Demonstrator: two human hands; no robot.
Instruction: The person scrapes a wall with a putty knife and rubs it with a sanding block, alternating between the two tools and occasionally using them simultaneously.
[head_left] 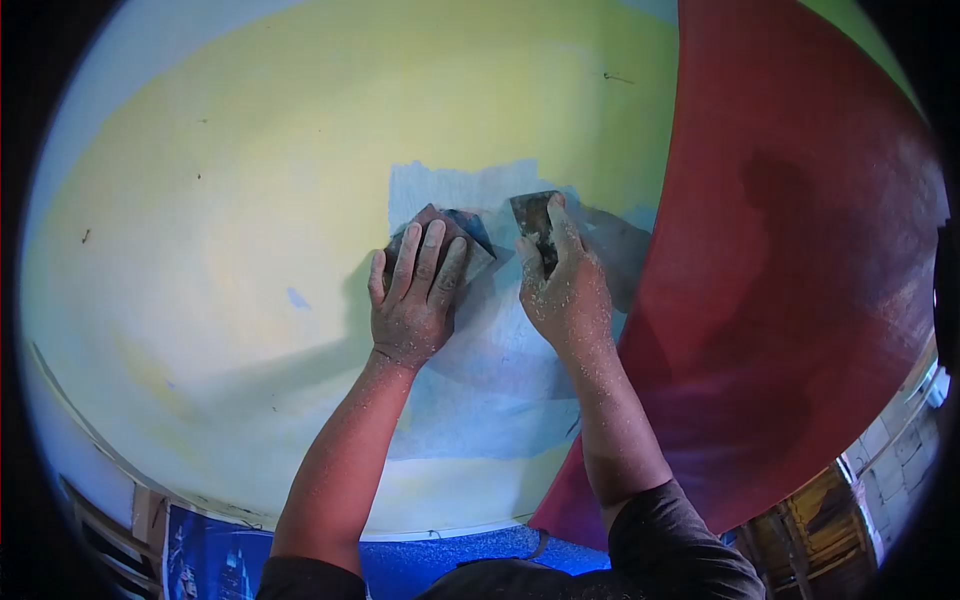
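Observation:
My left hand (412, 290) presses a folded, dark brown sheet of sandpaper (474, 262) against the painted wall (270, 180), its fingers laid over the sheet. To its right, my right hand (567, 285) pinches a dark, worn, flat scraper (534, 218) between thumb and fingers, close to the wall. Behind both hands is a rough-edged pale blue patch (465, 185) within the yellow paint. Pale flakes and dust cling to both hands and forearms.
A dark red painted area (780, 250) borders the yellow on the right. Below the wall's lower edge lies a blue printed sheet (225, 555). A brown wooden piece (825, 520) stands at the lower right, with pale blocks (900, 445) beyond it.

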